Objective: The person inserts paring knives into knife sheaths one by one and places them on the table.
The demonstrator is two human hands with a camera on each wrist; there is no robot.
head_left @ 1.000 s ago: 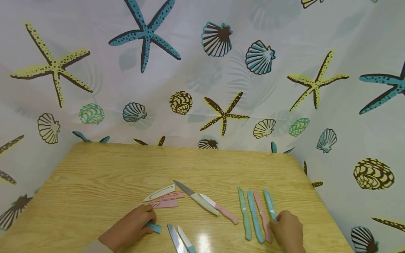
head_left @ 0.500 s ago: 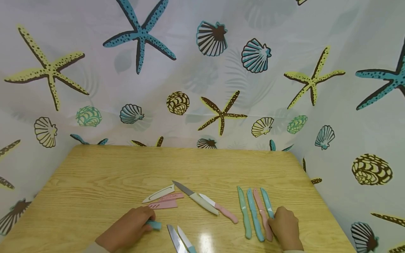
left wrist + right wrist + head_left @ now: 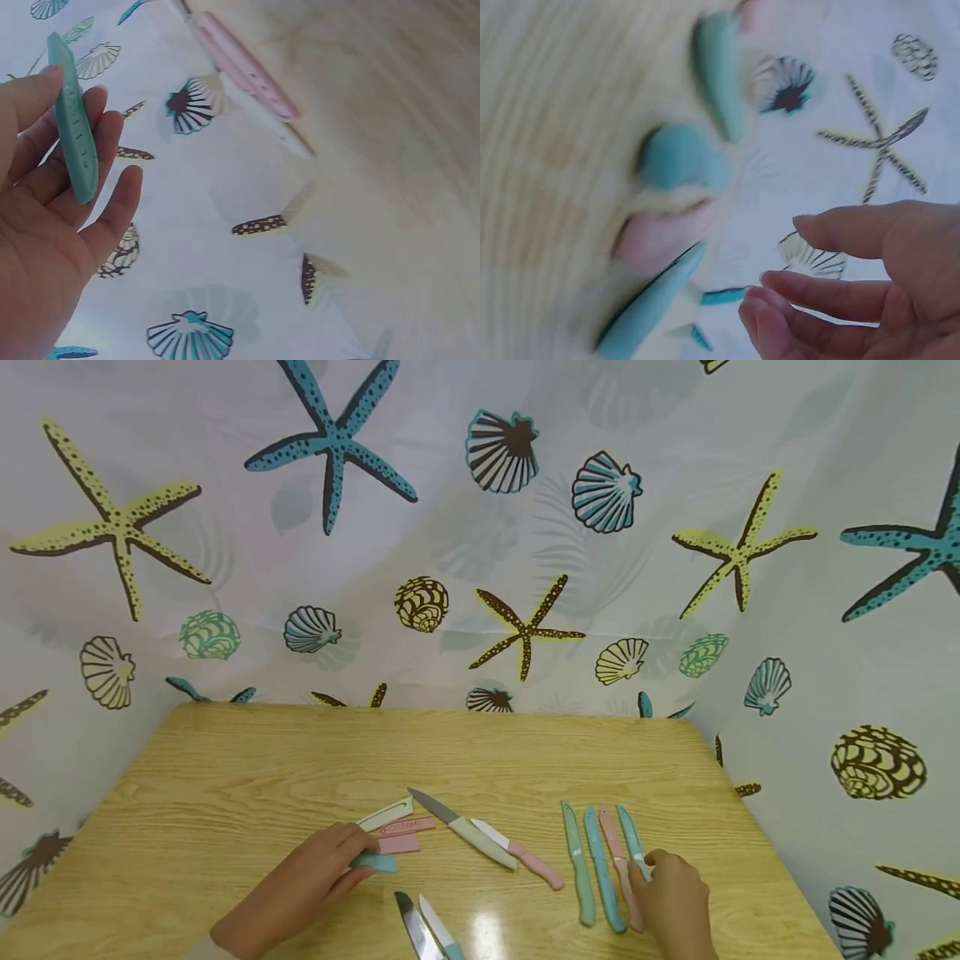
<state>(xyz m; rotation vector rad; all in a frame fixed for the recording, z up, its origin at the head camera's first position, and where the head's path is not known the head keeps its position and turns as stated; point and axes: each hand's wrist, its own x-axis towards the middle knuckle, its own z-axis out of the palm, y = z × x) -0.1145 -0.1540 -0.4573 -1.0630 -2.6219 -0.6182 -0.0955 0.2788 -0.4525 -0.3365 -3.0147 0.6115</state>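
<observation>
One blue sheath (image 3: 76, 124) is pinched between the thumb and fingers of the left hand (image 3: 318, 870), above the worktop (image 3: 285, 752) by the pink sheaths (image 3: 399, 843). It is slim, with a blunt lower end and a row of small dark marks along its face; in the left wrist view it looks greener. A white sheath (image 3: 388, 813) lies beyond. Rightward come two bare blades (image 3: 438, 922) near the front edge, a cream knife (image 3: 483, 843) and a pink knife (image 3: 536, 864), then four sheathed knives (image 3: 582, 881): green, blue, pink, blue. At the last blue one, the right hand (image 3: 672, 893) has its fingers parted and slightly bent; whether they touch its handle, I cannot tell.
</observation>
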